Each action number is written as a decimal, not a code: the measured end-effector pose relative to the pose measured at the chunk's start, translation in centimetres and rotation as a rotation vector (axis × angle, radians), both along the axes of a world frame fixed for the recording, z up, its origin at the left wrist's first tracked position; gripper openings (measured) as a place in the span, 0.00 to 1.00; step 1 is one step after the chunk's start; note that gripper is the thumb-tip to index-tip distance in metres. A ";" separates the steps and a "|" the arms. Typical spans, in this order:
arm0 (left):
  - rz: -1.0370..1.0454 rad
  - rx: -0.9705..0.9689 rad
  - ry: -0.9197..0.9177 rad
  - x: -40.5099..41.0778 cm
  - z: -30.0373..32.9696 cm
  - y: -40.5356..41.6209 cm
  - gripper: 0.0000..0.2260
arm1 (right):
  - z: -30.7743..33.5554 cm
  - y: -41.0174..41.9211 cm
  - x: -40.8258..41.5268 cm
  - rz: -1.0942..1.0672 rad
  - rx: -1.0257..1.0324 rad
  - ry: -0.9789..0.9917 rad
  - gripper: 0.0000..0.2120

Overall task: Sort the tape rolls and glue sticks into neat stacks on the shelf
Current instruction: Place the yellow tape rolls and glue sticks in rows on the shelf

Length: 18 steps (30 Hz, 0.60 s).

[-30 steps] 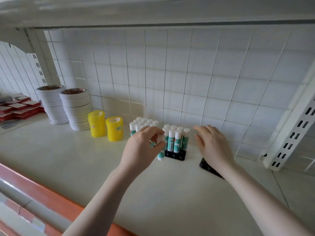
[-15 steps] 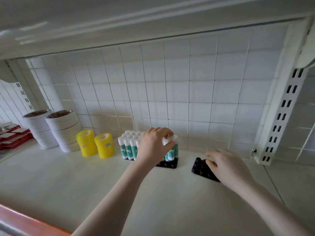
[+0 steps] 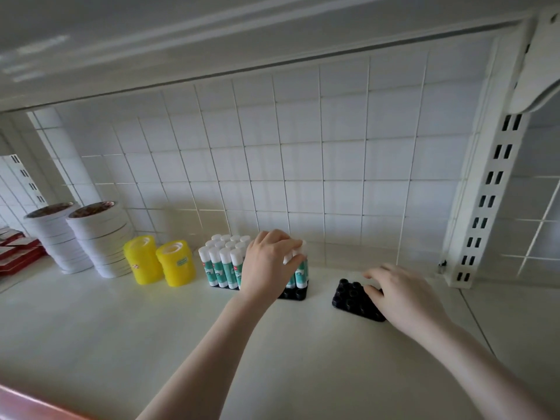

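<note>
White-capped glue sticks with green labels [image 3: 222, 263] stand upright in a black holder [image 3: 295, 294] near the back of the white shelf [image 3: 151, 328]. My left hand [image 3: 268, 263] curls over the right-hand sticks and grips their caps. A second black holder [image 3: 353, 298] with no sticks in it lies flat to the right. My right hand [image 3: 400, 294] rests on its right end, thumb against its edge. Two yellow tape stacks [image 3: 159, 262] and two tall white tape stacks [image 3: 81, 236] stand to the left.
Red and white boxes [image 3: 15, 251] lie at the far left. A wire grid back panel [image 3: 288, 165] closes the rear. A slotted white upright [image 3: 485, 192] stands at the right. The upper shelf hangs low overhead. An orange edge [image 3: 18, 401] runs along the front.
The view has swung right and closer. My left hand carried a glue stick back into the holder and now grips the caps. My right hand settled on the second black holder.
</note>
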<state>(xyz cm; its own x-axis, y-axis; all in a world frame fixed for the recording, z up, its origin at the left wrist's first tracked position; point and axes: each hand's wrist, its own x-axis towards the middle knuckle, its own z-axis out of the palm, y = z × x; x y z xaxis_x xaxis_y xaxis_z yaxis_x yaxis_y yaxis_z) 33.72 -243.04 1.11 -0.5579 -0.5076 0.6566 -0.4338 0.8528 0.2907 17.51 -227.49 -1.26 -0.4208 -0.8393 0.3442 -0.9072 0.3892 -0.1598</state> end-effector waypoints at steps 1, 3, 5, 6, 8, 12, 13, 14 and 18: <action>0.005 -0.039 0.003 0.0 -0.2 0.0 0.10 | 0.0 0.0 -0.1 0.000 0.003 0.005 0.15; 0.015 -0.135 -0.001 0.1 -0.6 -0.1 0.09 | -0.1 0.0 -0.1 0.000 0.006 0.007 0.15; 0.013 -0.200 -0.014 0.3 -0.9 -0.2 0.12 | -0.2 -0.1 -0.1 -0.001 0.009 0.010 0.15; 0.011 -0.219 -0.025 0.4 -0.9 -0.2 0.13 | -0.3 -0.1 -0.1 -0.002 0.010 0.014 0.15; 0.016 -0.234 -0.064 0.6 -0.9 0.0 0.14 | -0.4 -0.2 0.0 -0.002 0.010 0.013 0.14; 0.020 -0.218 -0.119 0.7 -0.4 0.6 0.14 | 0.0 0.0 0.1 -0.004 0.004 0.006 0.14; 0.020 -0.212 -0.134 0.7 -0.3 0.6 0.14 | 0.2 0.1 0.1 -0.006 -0.003 -0.001 0.14; 0.020 -0.205 -0.151 0.8 -0.2 0.6 0.13 | 0.4 0.3 0.0 -0.006 -0.011 -0.006 0.14; 0.045 -0.170 -0.204 1.2 0.1 1.0 0.16 | 1.1 0.9 -0.8 -0.009 -0.023 0.025 0.12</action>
<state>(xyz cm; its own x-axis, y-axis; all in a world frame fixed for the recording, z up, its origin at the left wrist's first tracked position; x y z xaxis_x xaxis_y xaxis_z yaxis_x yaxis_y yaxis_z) 34.91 -242.03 1.18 -0.6670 -0.4270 0.6106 -0.5074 0.8604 0.0475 16.70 -226.58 -0.12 -0.4195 -0.8271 0.3740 -0.9074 0.3943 -0.1457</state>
